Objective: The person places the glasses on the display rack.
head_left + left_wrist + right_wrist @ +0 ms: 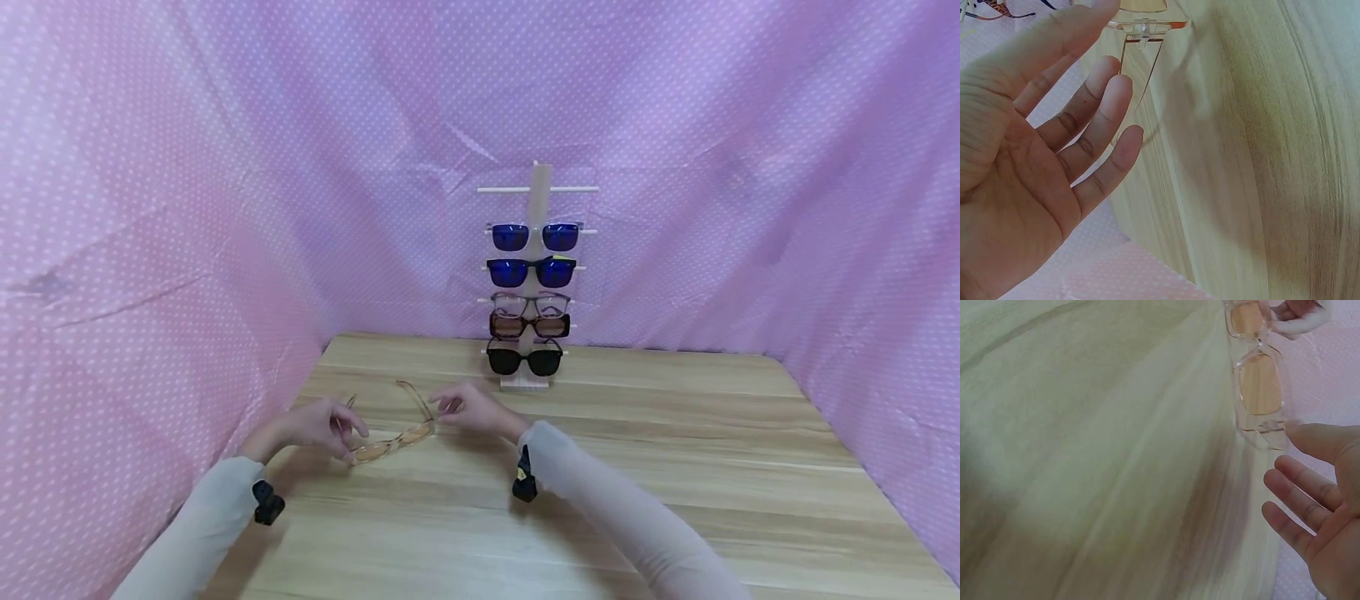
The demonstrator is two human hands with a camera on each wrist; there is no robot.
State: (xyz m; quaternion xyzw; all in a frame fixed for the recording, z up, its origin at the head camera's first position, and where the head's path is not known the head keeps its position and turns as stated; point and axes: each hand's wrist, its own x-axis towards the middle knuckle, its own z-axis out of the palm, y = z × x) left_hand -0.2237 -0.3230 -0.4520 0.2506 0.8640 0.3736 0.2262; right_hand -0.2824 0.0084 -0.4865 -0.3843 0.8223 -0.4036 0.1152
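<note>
A pair of sunglasses (pixel 414 434) with a clear pale frame and orange-tinted lenses is between the two hands, low over the wooden table. Its temples are unfolded and point to the back. My left hand (pixel 318 423) pinches the left end of the frame with thumb and index finger, its other fingers loosely bent. At the opposite end my right hand (pixel 472 408) holds the corner near the hinge. In the right wrist view the thumb lies against the frame, the index finger mostly hidden behind it. Whether the sunglasses touch the table I cannot tell.
A wooden eyewear stand (pixel 540 192) with white crossbars rises at the back of the table (pixel 675 467). Several glasses hang on it, among them black sunglasses (pixel 523 362) at the bottom and blue-lensed ones (pixel 510 237) higher up. Pink dotted cloth (pixel 360 108) hangs around the table.
</note>
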